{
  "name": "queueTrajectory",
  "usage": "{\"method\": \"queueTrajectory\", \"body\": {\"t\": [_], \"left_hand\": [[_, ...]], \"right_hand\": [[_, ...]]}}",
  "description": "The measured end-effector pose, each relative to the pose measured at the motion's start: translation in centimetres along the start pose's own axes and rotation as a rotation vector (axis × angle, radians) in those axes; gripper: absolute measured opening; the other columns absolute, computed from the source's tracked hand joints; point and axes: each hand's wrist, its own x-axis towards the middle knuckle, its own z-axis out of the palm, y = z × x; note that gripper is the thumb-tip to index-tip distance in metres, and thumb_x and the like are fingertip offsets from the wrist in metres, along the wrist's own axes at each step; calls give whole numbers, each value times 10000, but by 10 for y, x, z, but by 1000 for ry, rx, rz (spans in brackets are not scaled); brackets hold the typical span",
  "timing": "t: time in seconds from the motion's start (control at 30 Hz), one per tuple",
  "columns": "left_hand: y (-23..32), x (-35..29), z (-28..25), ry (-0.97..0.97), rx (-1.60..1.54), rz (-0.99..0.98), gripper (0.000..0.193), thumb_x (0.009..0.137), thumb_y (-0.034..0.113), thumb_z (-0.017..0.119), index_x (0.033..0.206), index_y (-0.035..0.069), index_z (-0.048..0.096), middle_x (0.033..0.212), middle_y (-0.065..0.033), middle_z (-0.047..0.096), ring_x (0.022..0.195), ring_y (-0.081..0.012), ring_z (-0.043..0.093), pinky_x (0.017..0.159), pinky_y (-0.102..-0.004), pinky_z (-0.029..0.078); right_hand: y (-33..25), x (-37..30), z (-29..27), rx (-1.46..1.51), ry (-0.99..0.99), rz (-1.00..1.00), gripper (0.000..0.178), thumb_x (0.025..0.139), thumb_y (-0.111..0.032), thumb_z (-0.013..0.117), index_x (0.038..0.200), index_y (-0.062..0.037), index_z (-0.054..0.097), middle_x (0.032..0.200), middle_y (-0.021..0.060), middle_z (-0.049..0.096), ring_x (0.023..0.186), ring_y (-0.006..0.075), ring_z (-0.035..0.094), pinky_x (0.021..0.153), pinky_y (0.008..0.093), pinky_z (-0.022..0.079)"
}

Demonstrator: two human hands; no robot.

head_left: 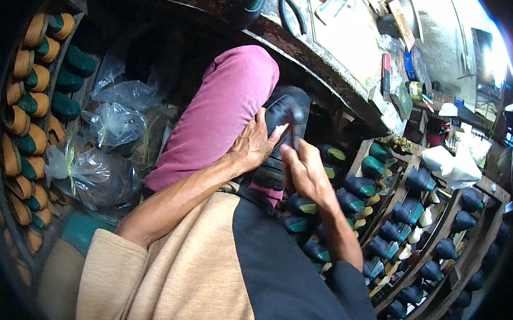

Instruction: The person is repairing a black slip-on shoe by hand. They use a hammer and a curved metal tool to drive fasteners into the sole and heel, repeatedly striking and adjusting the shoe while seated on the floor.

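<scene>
My right hand (307, 168) is closed round the handle of a hammer (296, 119), whose dark head stands upright, slightly blurred, over my lap. Just left of it, my left hand (251, 145) presses its closed fingers on a black shoe-like piece (285, 101) lying against my thigh. A pale edge shows at those fingertips, too small to make out. My raised knee in pink trousers (231, 84) is beside the left hand. Part of the black piece is hidden behind both hands and the hammer.
A workbench (352, 55) crosses ahead, bearing pliers (290, 13) and assorted tools. Wooden racks (389, 194) of dark shoes stand at right. Orange and green shoe forms (35, 107) line the left, beside tied clear plastic bags (115, 122).
</scene>
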Motion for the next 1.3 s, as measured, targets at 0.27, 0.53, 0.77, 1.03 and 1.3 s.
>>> {"method": "queueTrajectory", "body": {"t": [0.27,0.53,0.77,1.03,1.3], "left_hand": [[-4,1,0,-17,-50,21,840,1124,530,672,1594,-93,360,1242,-489,665,1158,-647,696,996,-664,569],[-9,-1,-5,46,69,164,846,1093,530,712,1543,-122,414,1226,-492,680,1146,-591,729,1007,-614,586],[-11,-1,-9,-132,-86,71,905,1043,534,764,1567,-92,375,1378,-467,597,1335,-626,620,1139,-629,512],[-21,13,-16,-80,-66,174,854,1051,458,816,1627,-49,440,1518,-317,596,1471,-472,580,1271,-519,456],[-24,46,-72,-598,-1303,2,800,1208,551,577,1786,31,386,1609,-183,653,1379,-236,694,1236,-438,527]], "right_hand": [[-17,-18,-14,81,36,-77,306,1177,-245,623,995,1,631,676,49,633,547,137,635,521,351,495],[-2,-6,3,-146,48,37,304,1149,-221,652,964,20,636,648,73,624,595,143,638,569,394,514],[34,2,19,-266,42,-42,324,1125,-214,627,954,61,605,659,142,599,557,234,618,580,449,507],[56,19,-8,322,27,43,354,1133,-272,672,911,2,645,665,47,602,514,167,598,490,386,491],[94,123,-143,-361,905,-94,390,1018,-290,682,1242,29,693,1034,361,761,1019,605,729,911,663,586]]}}
